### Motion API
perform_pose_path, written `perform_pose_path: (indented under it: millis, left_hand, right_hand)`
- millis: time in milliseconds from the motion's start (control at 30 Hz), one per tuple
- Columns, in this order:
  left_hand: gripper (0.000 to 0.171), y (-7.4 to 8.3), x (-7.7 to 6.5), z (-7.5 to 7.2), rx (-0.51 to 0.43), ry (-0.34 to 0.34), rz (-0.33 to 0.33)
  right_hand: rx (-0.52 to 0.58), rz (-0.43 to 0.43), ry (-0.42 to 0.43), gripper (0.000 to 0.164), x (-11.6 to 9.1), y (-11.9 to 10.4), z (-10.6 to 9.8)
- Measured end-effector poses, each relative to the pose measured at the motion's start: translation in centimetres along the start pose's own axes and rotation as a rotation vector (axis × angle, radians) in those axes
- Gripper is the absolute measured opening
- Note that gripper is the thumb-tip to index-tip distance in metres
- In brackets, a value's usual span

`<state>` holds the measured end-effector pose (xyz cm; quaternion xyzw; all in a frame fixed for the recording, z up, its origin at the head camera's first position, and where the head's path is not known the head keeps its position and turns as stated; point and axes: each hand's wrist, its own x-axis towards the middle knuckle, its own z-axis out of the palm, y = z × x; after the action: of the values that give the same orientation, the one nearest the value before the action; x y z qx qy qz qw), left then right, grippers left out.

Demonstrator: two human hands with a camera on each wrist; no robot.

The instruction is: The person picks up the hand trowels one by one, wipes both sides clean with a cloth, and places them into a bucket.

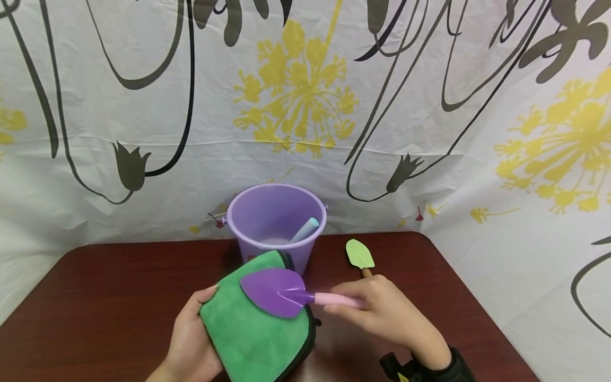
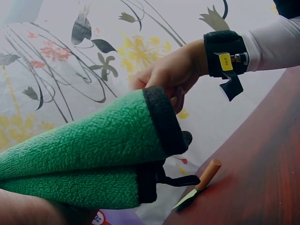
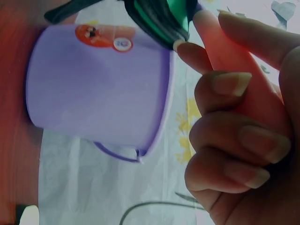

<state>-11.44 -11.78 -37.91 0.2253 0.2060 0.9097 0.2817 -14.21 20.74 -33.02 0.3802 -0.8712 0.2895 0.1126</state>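
Note:
My left hand (image 1: pixel 193 339) grips a folded green towel (image 1: pixel 253 350) with dark edging and a small loop. In front of it my right hand (image 1: pixel 384 310) grips the pink handle of a toy trowel (image 1: pixel 277 292). The trowel's purple blade lies across the towel's face in the head view; whether it presses on the cloth I cannot tell. Fingers curl around the pink handle (image 3: pixel 234 70) in the right wrist view. In the left wrist view, the towel (image 2: pixel 93 136) hides the trowel blade.
Behind the towel a light purple bucket (image 1: pixel 305 257) stands on the dark red-brown table (image 1: pixel 119 297), with a pale blue handle (image 1: pixel 305 229) sticking up inside. A small light-green trowel (image 1: pixel 359 254) with a wooden handle lies right of it. A patterned curtain (image 1: pixel 191 212) hangs behind.

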Motion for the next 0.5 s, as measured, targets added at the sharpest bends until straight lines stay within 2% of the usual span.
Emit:
perform_pose_path:
  millis: [233,333,500]
  left_hand:
    - [0.068,-0.9,0.4,0.0,0.021,0.006,-0.024]
    - [0.068,-1.0,0.4,0.2,0.021,0.031,-0.053]
    - [0.07,-1.3,0.6,0.5,0.023,0.054,-0.092]
  right_hand:
    - [-0.038,0.05,0.011,0.011,0.3,-1.0,1.4]
    - [-0.083,0.02,0.049,0.01,0.5,-1.2,1.9]
    - [-0.222,-0.035,0.118,0.007,0.7,-1.4,2.8]
